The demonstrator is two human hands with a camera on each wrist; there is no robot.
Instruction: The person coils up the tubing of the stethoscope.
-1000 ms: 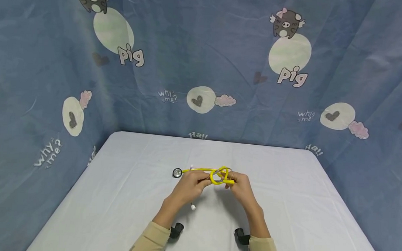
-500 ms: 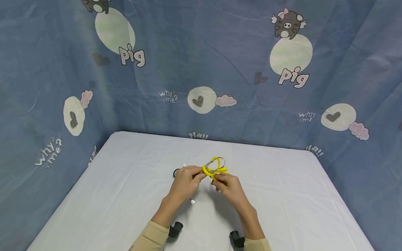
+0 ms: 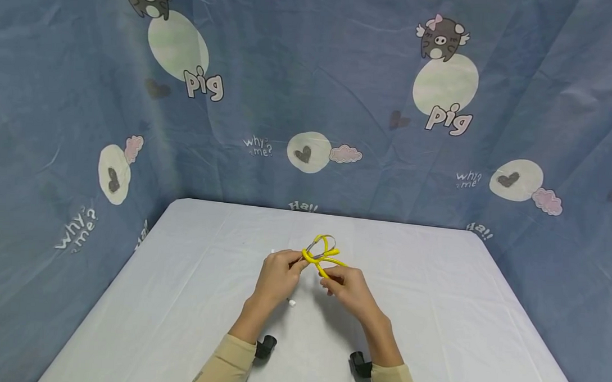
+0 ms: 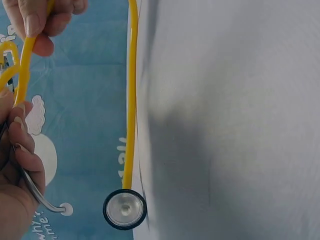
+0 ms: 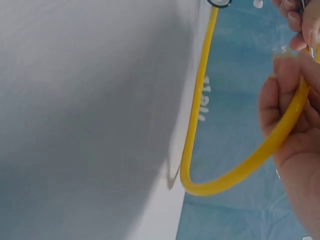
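A stethoscope with yellow tubing [image 3: 311,259] is raised over the table between both hands, its tubing looped around itself near the metal ear tubes. My left hand [image 3: 276,278] grips the ear tubes, and a white ear tip [image 3: 292,303] pokes out below it. Just right of the loop, my right hand [image 3: 353,292] pinches a strand of tubing between thumb and fingers. In the left wrist view the round chest piece [image 4: 125,209] hangs at the end of a straight length of tube; the left hand hides it in the head view. The right wrist view shows the tubing [image 5: 240,174] bending in a wide curve under the right hand.
A white cloth covers the table [image 3: 433,308]. Behind and beside it hangs a blue curtain [image 3: 360,97] printed with pigs and hearts. Black wrist mounts [image 3: 266,347] sit at both sleeve cuffs.
Both hands have shifted left, the left one slightly. The looped tubing has moved left and up, and my right hand now holds a strand below it. The chest piece has gone behind the left hand.
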